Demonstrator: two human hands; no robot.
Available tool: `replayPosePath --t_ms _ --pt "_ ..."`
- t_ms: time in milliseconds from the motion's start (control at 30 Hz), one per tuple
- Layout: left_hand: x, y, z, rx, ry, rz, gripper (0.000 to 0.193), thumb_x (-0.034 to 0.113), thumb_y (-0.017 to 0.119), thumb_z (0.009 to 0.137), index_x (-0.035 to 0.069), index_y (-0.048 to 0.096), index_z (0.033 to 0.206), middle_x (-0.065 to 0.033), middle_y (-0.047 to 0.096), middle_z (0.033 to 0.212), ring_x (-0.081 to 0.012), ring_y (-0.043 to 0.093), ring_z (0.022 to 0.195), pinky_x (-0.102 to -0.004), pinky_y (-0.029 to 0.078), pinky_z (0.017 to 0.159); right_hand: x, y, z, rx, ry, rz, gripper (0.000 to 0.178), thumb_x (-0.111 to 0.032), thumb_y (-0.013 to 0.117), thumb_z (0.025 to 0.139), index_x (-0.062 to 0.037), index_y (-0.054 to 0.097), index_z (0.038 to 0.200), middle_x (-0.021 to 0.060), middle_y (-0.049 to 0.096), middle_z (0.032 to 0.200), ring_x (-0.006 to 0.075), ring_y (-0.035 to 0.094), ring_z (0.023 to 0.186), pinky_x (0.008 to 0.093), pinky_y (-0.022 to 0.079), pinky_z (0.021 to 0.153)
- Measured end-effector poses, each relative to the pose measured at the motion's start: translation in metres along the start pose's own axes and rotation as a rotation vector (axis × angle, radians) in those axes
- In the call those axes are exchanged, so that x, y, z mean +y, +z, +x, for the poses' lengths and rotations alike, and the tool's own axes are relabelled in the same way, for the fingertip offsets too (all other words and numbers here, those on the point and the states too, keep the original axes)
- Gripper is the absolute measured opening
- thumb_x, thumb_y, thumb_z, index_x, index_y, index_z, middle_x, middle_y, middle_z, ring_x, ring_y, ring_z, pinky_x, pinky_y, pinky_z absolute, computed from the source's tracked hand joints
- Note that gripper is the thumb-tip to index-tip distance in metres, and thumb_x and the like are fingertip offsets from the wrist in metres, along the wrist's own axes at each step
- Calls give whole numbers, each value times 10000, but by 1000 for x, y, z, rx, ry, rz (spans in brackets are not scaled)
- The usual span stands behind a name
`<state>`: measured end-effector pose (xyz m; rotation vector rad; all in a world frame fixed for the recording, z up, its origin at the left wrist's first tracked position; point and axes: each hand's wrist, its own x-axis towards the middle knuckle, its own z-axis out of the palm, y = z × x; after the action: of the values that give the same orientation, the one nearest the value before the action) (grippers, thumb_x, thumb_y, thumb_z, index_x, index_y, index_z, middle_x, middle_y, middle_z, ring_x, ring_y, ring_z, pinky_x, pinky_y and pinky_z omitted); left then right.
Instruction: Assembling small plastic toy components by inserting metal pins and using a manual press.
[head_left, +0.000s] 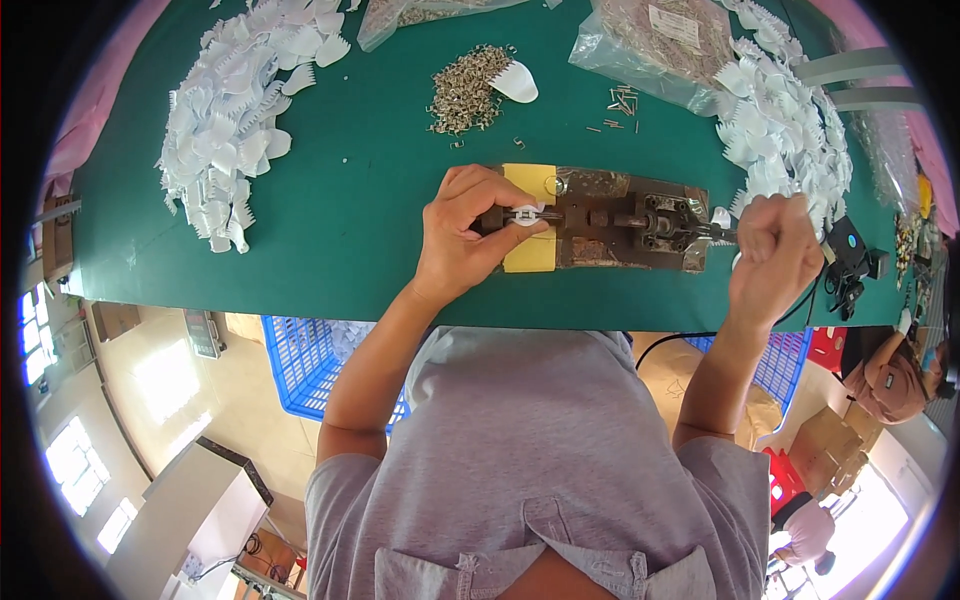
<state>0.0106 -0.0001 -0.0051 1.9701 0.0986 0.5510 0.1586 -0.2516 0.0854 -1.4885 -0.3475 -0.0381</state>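
A dark metal hand press (590, 222) lies across the table before me, on a strip of yellow sheet (530, 258). At its left end my left hand (462, 228) pinches a small white toothed plastic clip (527, 214) between thumb and fingers, against the press's tip. My right hand (772, 258) is closed at the press's right end, round the end of its lever (715, 231); the fingers hide the grip. Beyond the press lies a heap of small brass-coloured springs (463, 95), with a white clip half (516, 82) at its edge. Several thin metal pins (622, 100) lie farther right.
Heaps of white toothed clip halves stand at left (235, 110) and right (775, 120). A clear bag of metal parts (660, 45) lies at the back. Black cabled devices (848, 255) sit at the right edge. Blue baskets (298, 365) stand below the green table (330, 270). Other people (888, 380) are at right.
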Motion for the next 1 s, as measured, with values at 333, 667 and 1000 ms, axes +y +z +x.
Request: replayPosePath --t_ms 333,667,1000 --pt "-4 -3 0 -18 3 5 254 2 899 733 61 776 948 -40 717 934 -211 637 929 -337 482 860 16 0 3 -41 -63 272 429 -191 460 1122 -93 409 708 -24 316 563 72 245 504 274 183 483" --pt "9 -9 -1 97 8 -418 253 -10 868 773 50 735 980 -42 751 978 -229 621 982 -383 482 920 62 -97 13 52 335 846 317 -229 521 1124 -62 563 858 -66 332 624 57 301 557 253 294 544" --pt "58 -222 -129 257 -465 41 392 27 872 721 4 739 1089 -102 737 1109 -219 667 1090 -381 492 1014 77 -123 27 -113 453 920 303 -219 490 1141 -62 497 882 -37 364 666 64 336 582 260 326 574"
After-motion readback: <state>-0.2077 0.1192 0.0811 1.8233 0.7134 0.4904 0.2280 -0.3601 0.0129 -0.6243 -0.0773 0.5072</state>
